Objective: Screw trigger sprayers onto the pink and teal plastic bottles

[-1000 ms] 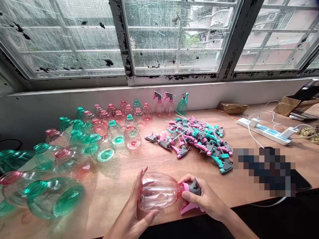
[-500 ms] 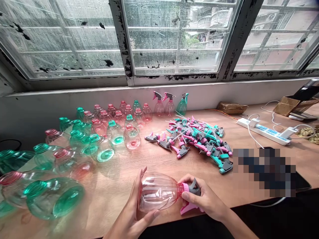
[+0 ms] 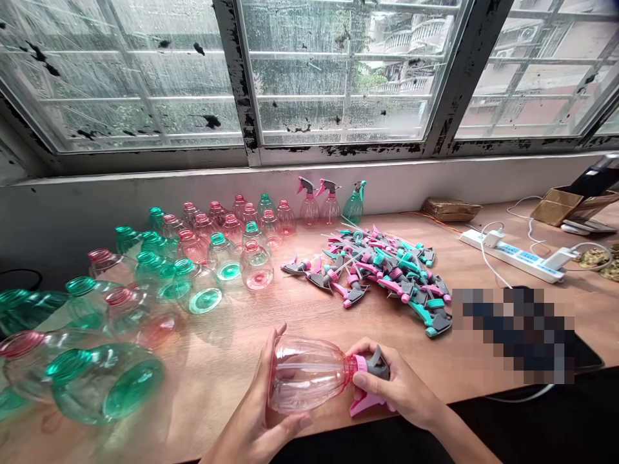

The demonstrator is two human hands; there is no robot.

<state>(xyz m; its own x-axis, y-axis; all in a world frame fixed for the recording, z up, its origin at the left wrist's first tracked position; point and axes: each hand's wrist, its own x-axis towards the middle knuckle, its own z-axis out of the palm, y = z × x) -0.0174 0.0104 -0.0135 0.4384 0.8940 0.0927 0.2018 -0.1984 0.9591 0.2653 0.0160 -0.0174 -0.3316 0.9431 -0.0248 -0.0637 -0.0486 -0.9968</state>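
A clear pink spray bottle (image 3: 309, 375) lies sideways above the table's front edge, its neck pointing right. My left hand (image 3: 264, 399) is wrapped round its base end, thumb below and fingers behind. At the neck, my right hand (image 3: 394, 383) grips the pink collar of a grey and pink trigger spray head (image 3: 376, 367), which sits on the bottle's mouth. The pink trigger hangs down under the right hand. Inside the bottle a thin pale tube shows faintly. Beyond the hands lies a heap of loose spray heads (image 3: 387, 267) in pink, green and grey.
Several open green bottles (image 3: 198, 287) and pink bottles (image 3: 257, 265) stand on the left of the wooden table (image 3: 227, 348). Three bottles with spray heads, one a green spray bottle (image 3: 354, 205), stand by the wall. At right are a power strip (image 3: 512, 254) and a blurred-out dark device (image 3: 522, 335).
The bottle has turned slightly about its length between my hands, so its highlights differ and the tube inside shows more. Both hands stay in nearly the same place.
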